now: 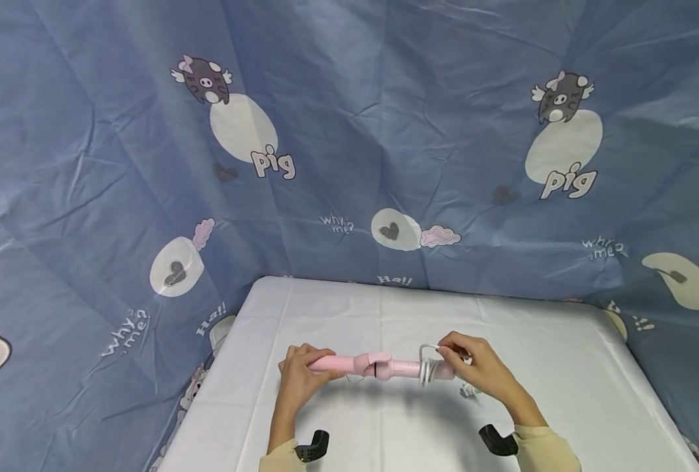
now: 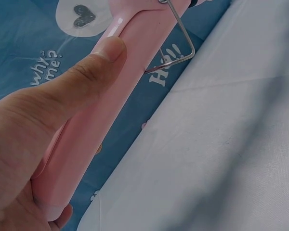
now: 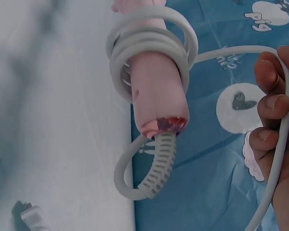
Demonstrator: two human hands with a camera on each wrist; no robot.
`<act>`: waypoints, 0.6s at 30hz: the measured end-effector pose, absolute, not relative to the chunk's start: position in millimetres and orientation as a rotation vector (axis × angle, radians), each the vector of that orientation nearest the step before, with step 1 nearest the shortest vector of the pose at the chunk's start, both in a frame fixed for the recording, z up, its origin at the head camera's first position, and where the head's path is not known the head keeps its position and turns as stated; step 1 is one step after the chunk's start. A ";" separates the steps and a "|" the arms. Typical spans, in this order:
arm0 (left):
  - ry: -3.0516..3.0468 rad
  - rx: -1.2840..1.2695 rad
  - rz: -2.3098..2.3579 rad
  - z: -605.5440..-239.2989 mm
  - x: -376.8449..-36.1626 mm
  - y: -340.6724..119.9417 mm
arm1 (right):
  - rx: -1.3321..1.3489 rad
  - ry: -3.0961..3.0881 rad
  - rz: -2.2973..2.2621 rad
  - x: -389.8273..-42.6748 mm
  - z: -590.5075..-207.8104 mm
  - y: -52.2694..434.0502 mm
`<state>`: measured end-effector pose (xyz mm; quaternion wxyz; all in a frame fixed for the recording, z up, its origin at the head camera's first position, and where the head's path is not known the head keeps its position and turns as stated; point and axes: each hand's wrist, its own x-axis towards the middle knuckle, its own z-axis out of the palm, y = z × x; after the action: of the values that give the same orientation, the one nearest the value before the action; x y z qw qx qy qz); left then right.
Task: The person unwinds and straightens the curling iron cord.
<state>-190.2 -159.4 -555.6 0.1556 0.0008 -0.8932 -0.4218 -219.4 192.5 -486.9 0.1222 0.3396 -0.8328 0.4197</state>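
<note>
Left hand (image 1: 299,379) wraps round smooth pink curling iron (image 1: 378,367), thumb flat along it – right hand (image 1: 473,367) pinches bendy white cord (image 3: 149,48) looped round handle

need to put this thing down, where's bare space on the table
Bare cloth on the table lies right of the right hand, left of the left hand, and behind the pink curling iron to the far edge. Crowded spot: the white cord coils and the plug under the right hand.
</note>
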 end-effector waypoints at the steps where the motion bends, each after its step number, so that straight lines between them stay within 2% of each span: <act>1: -2.555 0.001 -1.208 -555.4 -190.2 -159.3 | 0.989 -2.428 1.235 -219.0 -484.6 191.9; 8: -2.557 -0.015 -1.221 -556.8 -189.5 -160.5 | 0.985 -2.441 1.369 -215.2 -470.5 191.8; 18: -2.548 -0.037 -1.245 -561.9 -189.1 -163.8 | 0.954 -2.463 1.445 -225.8 -478.4 198.0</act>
<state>-189.1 -163.8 -561.9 0.1521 -0.0130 -0.8879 -0.4340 -225.8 198.0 -478.4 0.0651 0.3163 -0.8164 0.4788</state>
